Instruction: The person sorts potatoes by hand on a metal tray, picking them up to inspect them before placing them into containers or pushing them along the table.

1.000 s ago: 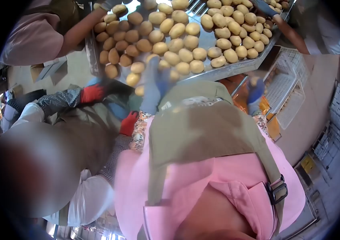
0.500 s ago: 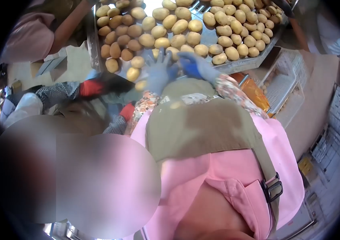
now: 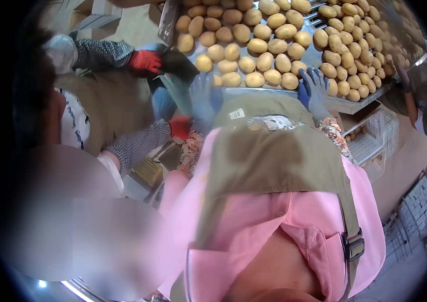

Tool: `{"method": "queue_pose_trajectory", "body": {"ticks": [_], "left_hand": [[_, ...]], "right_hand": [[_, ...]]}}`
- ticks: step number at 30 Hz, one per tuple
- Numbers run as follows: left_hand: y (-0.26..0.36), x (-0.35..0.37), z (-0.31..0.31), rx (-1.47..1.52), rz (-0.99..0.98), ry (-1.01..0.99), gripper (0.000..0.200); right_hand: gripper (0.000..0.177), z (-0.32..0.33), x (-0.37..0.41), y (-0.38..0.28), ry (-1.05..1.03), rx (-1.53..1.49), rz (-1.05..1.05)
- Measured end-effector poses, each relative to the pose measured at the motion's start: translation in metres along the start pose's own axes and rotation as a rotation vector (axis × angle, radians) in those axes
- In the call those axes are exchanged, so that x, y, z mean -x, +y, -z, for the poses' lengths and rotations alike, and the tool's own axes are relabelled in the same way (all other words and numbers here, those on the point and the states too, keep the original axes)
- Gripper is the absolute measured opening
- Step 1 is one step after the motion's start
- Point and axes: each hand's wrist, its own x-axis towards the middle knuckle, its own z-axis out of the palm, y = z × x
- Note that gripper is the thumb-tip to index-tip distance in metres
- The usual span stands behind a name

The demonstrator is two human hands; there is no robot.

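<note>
Many potatoes (image 3: pixel 265 62) lie loose on the metal sorting table (image 3: pixel 294 92) in front of me. My left hand (image 3: pixel 203 98), in a grey and blue glove, is at the near left edge of the table, fingers stretched out, beside the front row of potatoes. At the near edge further right is my right hand (image 3: pixel 317 90), in the same kind of glove, its fingers spread next to the potatoes. Neither hand holds a potato. A patterned sleeve (image 3: pixel 335 132) covers my right forearm.
On the left, a person in red gloves (image 3: pixel 146 61) holds a dark, open-mouthed bag (image 3: pixel 181 65) close to the table corner. Another person's arm (image 3: pixel 410 103) is at the right end. White plastic crates (image 3: pixel 374 133) stand below the table on the right.
My hands have moved apart, the left to the table's left corner and the right along the near edge. The front potatoes now form a tighter row. My view has shifted left.
</note>
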Motion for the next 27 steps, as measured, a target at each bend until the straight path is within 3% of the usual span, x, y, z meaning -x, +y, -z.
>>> {"method": "queue_pose_trajectory", "body": {"ticks": [1,4,5,7,10,11,13,15,17,18,20,27], "left_hand": [[-0.004,0.012,-0.003,-0.006,0.016,-0.003,0.050],[-0.016,0.050,-0.013,0.364,0.264,0.071,0.044],[-0.040,0.067,-0.022,0.423,0.278,-0.055,0.043],[-0.110,0.102,-0.044,0.519,0.246,-0.431,0.042],[-0.223,0.129,-0.072,0.527,-0.081,-1.284,0.040],[-0.211,0.121,-0.056,0.529,-0.070,-1.288,0.040],[-0.161,0.080,-0.011,0.406,-0.521,-1.031,0.046],[-0.154,0.080,-0.013,0.396,-0.568,-0.987,0.040],[-0.154,0.080,-0.016,0.366,-1.005,-0.875,0.030],[-0.157,0.084,-0.022,0.370,-0.994,-0.869,0.030],[-0.162,0.090,-0.033,-0.025,-1.113,-1.172,0.030],[-0.163,0.115,-0.047,-0.085,-0.964,-1.131,0.030]], "right_hand": [[0.045,-0.003,0.005,0.003,0.005,0.038,0.026],[0.044,-0.010,0.005,-0.001,0.069,0.018,-0.007],[0.044,-0.013,0.006,0.000,0.054,0.011,-0.004],[0.042,-0.018,0.004,0.000,0.168,0.016,0.020],[0.036,-0.015,0.003,-0.005,0.186,0.013,0.038],[0.035,-0.012,0.003,-0.006,0.185,0.008,0.036],[0.036,-0.010,0.004,-0.008,0.177,0.010,0.042],[0.036,-0.010,0.004,-0.009,0.190,-0.007,0.043],[0.037,-0.013,0.005,-0.006,0.182,-0.005,0.060],[0.037,-0.013,0.005,-0.006,0.183,-0.004,0.060],[0.037,-0.013,0.004,-0.006,0.185,-0.008,0.067],[0.037,-0.013,0.004,-0.007,0.197,-0.032,0.068]]}}
